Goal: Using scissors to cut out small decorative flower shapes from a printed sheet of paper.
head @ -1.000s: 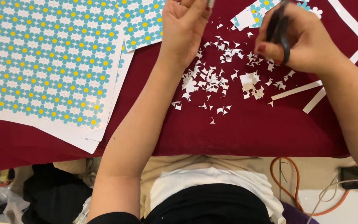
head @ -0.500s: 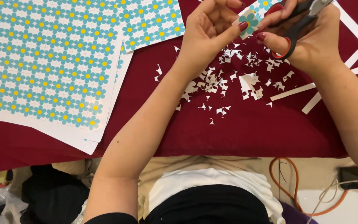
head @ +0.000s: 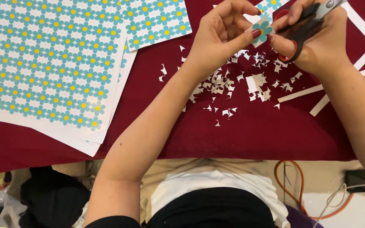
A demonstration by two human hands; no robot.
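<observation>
Pinching a small paper flower cut-out [head: 262, 30] between thumb and fingertips, my left hand [head: 220, 31] is holding it up off the worktop [head: 250, 135], right against the scissors [head: 303, 25], which my right hand [head: 322, 42] is gripping closed through the red-lined handle loops. I'm keeping the flower raised and turned toward the blades, which I judge is so its outline can be trimmed closely. Below both hands, white paper scraps [head: 233, 84] are lying scattered on the dark red cloth, and a few narrow white strips [head: 317, 93] are resting to the right of them. Printed sheets of blue-and-yellow flowers [head: 51, 59] are lying flat and overlapping on the left of the worktop, well apart from the cutting. I'm seeing no container here; the offcuts are sitting loose on the cloth. An orange cable [head: 292, 185] is looping on the floor below
</observation>
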